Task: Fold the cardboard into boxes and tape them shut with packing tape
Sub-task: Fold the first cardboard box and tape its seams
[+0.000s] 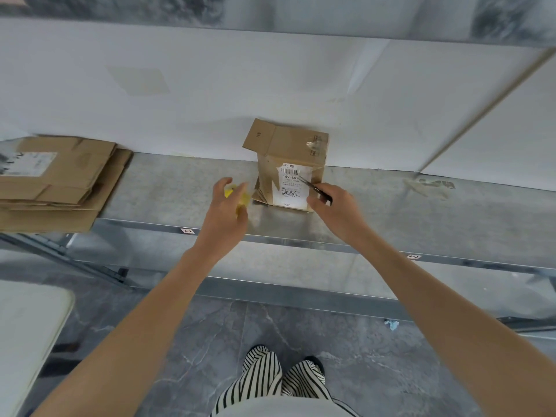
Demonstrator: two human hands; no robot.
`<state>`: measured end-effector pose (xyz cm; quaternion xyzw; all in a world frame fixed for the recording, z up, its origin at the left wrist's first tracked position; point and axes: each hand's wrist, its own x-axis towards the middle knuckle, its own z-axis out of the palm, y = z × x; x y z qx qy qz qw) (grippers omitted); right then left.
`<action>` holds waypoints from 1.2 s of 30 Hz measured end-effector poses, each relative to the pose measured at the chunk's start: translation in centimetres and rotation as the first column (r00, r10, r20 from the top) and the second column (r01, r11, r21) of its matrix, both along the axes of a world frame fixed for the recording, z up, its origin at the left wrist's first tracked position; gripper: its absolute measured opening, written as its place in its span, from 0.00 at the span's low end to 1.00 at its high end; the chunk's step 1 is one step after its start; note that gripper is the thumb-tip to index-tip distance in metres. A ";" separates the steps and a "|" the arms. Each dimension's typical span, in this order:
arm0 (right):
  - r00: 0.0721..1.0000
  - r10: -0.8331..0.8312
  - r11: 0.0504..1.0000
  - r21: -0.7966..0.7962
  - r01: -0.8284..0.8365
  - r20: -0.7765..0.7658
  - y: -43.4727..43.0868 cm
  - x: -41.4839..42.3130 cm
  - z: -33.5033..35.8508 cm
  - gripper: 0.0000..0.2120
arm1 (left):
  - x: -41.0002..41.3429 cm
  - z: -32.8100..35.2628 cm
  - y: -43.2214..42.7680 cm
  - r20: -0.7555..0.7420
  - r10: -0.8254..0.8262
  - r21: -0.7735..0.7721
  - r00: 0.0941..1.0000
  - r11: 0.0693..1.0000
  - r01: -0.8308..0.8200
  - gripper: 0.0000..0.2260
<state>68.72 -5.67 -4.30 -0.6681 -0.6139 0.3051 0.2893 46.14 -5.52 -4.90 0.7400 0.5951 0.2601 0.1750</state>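
Cardboard box (288,145), brown, small: stands at the middle of a grey metal shelf (421,212), its back against the white wall (210,100). One flap (258,136) stands open at the upper left. A crumpled patch of clear tape (316,144) sits on the upper right. A white shipping label (291,188) with a barcode, printed lines and a handwritten scrawl covers most of the near face.

Right hand (331,203): arm stretched forward, fingers curled round the dark handles of a pair of scissors (313,185). The blades point up and left and lie over the label. Whether the tips touch it cannot be told, and the handles are largely hidden by the fingers.

Left hand (225,212): arm stretched forward, hand raised just left of the box, back of the hand towards the camera. The fingers are curled round a yellow object (229,192). Motion blur and the hand itself cover most of it, so its kind cannot be made out.

Flattened cardboard stack (60,182): several sheets, far left of the shelf, well apart from the box, cut off by the picture edge.

Below the shelf: grey veined floor tiles (150,320), striped trousers (270,377), a small blue scrap (392,324).
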 end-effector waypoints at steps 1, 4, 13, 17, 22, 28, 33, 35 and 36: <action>1.000 -0.008 1.000 0.009 0.008 0.001 0.0 -0.1 -0.1 0.10 | -0.4 -0.3 0.2 -0.027 -0.015 0.011 1.000 1.000 0.015 0.21; 0.999 -0.031 0.999 0.024 0.031 -0.005 -0.1 -0.2 -0.2 0.11 | -1.4 -0.8 1.0 -0.105 -0.010 0.027 0.994 1.000 0.013 0.25; 0.998 -0.066 0.997 0.035 0.067 -0.017 -0.2 -0.1 -0.6 0.12 | -5.3 -3.7 2.6 -0.320 0.018 -0.117 0.947 0.991 -0.059 0.28; 0.997 -0.074 0.996 0.042 0.074 -0.005 -0.2 0.0 -0.9 0.12 | -5.4 -4.3 2.7 -0.231 -0.007 -0.148 0.973 0.989 -0.028 0.28; 0.998 -0.062 0.997 0.039 0.063 -0.021 -0.4 0.3 -1.1 0.12 | -4.1 -3.6 3.0 -0.344 0.086 0.024 0.935 0.996 -0.083 0.25; 1.000 -0.030 0.998 0.047 0.029 0.004 -0.8 0.6 -0.9 0.12 | 5.1 1.4 1.8 0.288 -0.041 0.025 0.957 0.999 0.036 0.12; 0.999 -0.026 0.999 0.039 0.024 0.040 -1.5 1.8 -1.0 0.13 | 9.5 2.9 1.5 0.486 -0.017 -0.234 0.874 0.961 0.149 0.09; 0.999 -0.017 0.999 0.035 0.016 0.051 -1.6 2.2 -0.8 0.13 | 10.5 2.4 1.8 0.513 0.009 -0.272 0.858 0.950 0.153 0.09; 0.999 -0.012 0.999 0.034 0.010 0.051 -1.6 2.3 -0.8 0.13 | 10.8 2.2 2.0 0.527 0.027 -0.273 0.850 0.952 0.139 0.08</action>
